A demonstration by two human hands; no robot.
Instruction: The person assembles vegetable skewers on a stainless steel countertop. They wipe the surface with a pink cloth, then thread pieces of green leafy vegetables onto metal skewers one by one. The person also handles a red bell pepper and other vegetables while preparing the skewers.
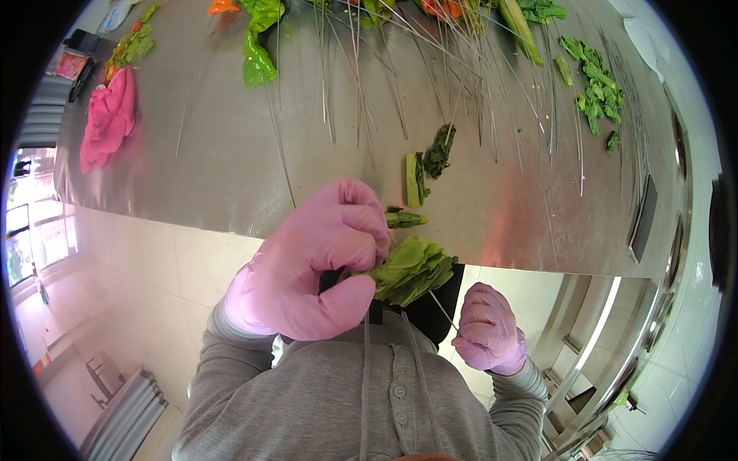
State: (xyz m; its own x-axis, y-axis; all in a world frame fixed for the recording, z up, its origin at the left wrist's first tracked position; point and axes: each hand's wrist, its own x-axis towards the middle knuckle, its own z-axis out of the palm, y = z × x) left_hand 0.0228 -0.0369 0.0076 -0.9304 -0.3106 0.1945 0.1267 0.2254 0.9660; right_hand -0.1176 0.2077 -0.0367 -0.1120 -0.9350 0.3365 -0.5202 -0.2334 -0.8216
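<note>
My left hand, in a pink glove, grips a bunch of folded green leaves at its left end, just off the table's near edge. A thin metal skewer comes out of the leaves at the lower right. My right hand, also gloved, is closed around the skewer's other end. On the steel table, close to my left hand, lie a small leafy piece, a pale green stem piece and a dark green leaf bundle.
Many metal skewers fan across the far side, among green and orange-red vegetables. A pink cloth lies at the left. Loose green leaves and more thin skewers are at the right, near a dark flat block by the edge.
</note>
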